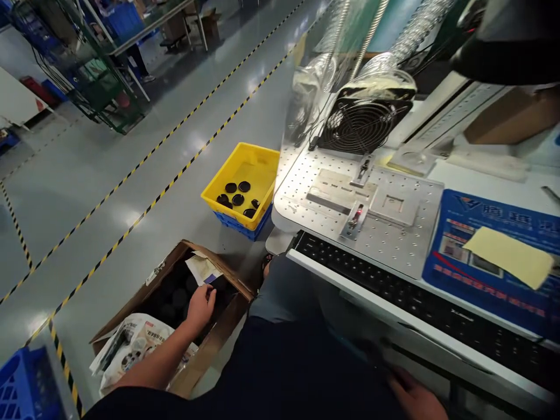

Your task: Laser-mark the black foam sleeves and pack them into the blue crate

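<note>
My left hand (202, 307) reaches into a cardboard box (209, 351) on the floor, its fingers bent close to the thumb. What lies between them, if anything, is hidden. Dark round pieces (178, 298) fill the shadowed inside of the box. A white paper (203, 269) with a blue mark lies just beyond my fingertips. At the near end of the box rests a printed white plastic bag (142, 344). My right hand (417, 398) hangs low by my lap, below the desk edge, partly cut off by the frame; its fingers look loosely apart with nothing visible in them.
A yellow bin (258, 156) with several black round pieces sits on a blue crate (245, 229). On the desk are a perforated metal plate (394, 251) with fixtures, a fan (361, 125), a keyboard (394, 296) and a blue mat (490, 291). Another blue crate (20, 379) stands lower left.
</note>
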`<state>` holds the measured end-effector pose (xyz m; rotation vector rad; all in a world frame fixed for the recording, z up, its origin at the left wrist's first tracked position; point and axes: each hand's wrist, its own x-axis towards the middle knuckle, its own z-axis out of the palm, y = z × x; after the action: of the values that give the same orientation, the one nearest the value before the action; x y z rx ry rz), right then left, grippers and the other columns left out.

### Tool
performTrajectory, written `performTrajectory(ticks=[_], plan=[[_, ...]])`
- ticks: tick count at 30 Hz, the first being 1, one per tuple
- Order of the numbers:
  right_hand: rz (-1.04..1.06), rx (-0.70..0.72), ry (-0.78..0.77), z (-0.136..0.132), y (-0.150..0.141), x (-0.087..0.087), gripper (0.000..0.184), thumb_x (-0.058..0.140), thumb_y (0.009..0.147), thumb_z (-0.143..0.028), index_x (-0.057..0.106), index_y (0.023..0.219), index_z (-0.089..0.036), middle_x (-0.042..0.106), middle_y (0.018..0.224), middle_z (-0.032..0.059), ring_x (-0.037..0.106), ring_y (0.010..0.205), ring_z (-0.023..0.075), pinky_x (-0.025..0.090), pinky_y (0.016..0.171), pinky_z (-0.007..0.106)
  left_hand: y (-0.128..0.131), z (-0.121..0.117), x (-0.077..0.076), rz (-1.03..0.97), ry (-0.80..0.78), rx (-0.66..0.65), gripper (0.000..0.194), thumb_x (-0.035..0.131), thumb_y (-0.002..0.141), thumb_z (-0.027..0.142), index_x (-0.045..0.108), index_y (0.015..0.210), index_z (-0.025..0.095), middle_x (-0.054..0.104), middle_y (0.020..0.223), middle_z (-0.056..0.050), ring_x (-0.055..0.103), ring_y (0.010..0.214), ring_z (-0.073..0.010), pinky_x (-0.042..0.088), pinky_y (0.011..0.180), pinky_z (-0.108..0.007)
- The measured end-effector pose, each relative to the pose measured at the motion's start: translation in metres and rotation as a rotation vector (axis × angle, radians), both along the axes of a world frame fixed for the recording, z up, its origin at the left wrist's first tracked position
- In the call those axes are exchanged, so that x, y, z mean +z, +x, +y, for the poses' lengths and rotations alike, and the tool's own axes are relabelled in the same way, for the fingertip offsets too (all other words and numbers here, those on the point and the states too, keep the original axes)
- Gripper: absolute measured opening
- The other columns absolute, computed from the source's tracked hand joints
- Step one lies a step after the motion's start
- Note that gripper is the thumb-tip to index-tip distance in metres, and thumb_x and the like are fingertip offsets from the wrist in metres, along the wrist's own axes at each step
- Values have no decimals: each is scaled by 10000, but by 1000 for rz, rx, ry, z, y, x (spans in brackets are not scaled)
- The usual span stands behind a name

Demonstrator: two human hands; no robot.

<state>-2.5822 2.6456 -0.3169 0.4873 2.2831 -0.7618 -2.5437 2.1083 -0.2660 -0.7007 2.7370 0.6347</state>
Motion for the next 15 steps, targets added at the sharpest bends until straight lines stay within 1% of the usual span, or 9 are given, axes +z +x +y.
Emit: performTrajectory(ticks=[2, 3, 4, 6, 8, 10, 11, 13, 15], plan=[[7, 8, -29, -9, -8, 15, 446, 532, 668, -596, 773, 856, -270, 806, 846, 119, 757, 835, 403, 599, 739, 466, 0, -16, -21, -101, -64, 36, 311, 493, 935, 298, 637, 1123, 96, 671, 1140, -209, 634, 1098, -320, 475, 969, -422], [28, 7, -42, -17, -11, 24, 456, 541, 667, -603, 777, 867, -269, 813, 918, 113, 756, 881, 395, 602, 763, 454, -3, -19, -31, -145, -87, 40, 340, 544, 899, 285, 634, 1161, 86, 652, 1218, -229, 597, 1193, -349, 445, 1025, -442], [53, 6, -60, -25, -14, 35, 465, 551, 670, -609, 782, 882, -266, 813, 982, 106, 753, 932, 387, 602, 795, 439, -7, -20, -40, -183, -103, 37, 387, 583, 868, 272, 626, 1202, 82, 629, 1291, -241, 547, 1278, -369, 408, 1076, -455], [97, 19, -114, -43, -22, 63, 493, 570, 696, -619, 792, 942, -254, 803, 1072, 93, 738, 1024, 364, 594, 861, 406, -19, -16, -53, -243, -114, 14, 464, 611, 828, 240, 607, 1270, 99, 599, 1382, -228, 477, 1372, -370, 356, 1134, -458], [139, 63, -186, -57, -32, 98, 503, 580, 759, -616, 790, 1029, -247, 795, 1114, 84, 733, 1045, 334, 592, 874, 377, -32, -10, -58, -287, -109, -20, 474, 583, 821, 216, 610, 1287, 133, 625, 1377, -200, 507, 1357, -357, 376, 1120, -461], [219, 120, -261, -64, -46, 135, 461, 581, 844, -579, 773, 1109, -254, 779, 1168, 66, 730, 1053, 294, 591, 870, 342, -46, -6, -60, -317, -100, -61, 434, 552, 834, 243, 643, 1251, 167, 679, 1308, -180, 587, 1273, -363, 443, 1047, -472], [274, 133, -281, -64, -55, 153, 432, 581, 874, -556, 765, 1125, -257, 778, 1167, 57, 728, 1061, 278, 587, 888, 334, -53, -5, -61, -326, -100, -80, 417, 543, 837, 264, 660, 1227, 174, 699, 1272, -180, 615, 1237, -371, 467, 1011, -478], [412, 121, -273, -59, -75, 185, 395, 582, 908, -526, 756, 1132, -252, 784, 1143, 48, 723, 1071, 260, 572, 933, 342, -65, -5, -64, -338, -105, -111, 401, 538, 832, 308, 688, 1186, 194, 729, 1215, -174, 653, 1180, -384, 503, 949, -484], [554, 84, -221, -46, -100, 208, 388, 585, 916, -524, 758, 1103, -231, 790, 1111, 53, 724, 1058, 258, 562, 955, 366, -73, -6, -68, -340, -116, -127, 386, 526, 831, 347, 714, 1144, 222, 753, 1163, -157, 681, 1133, -390, 525, 896, -484]])
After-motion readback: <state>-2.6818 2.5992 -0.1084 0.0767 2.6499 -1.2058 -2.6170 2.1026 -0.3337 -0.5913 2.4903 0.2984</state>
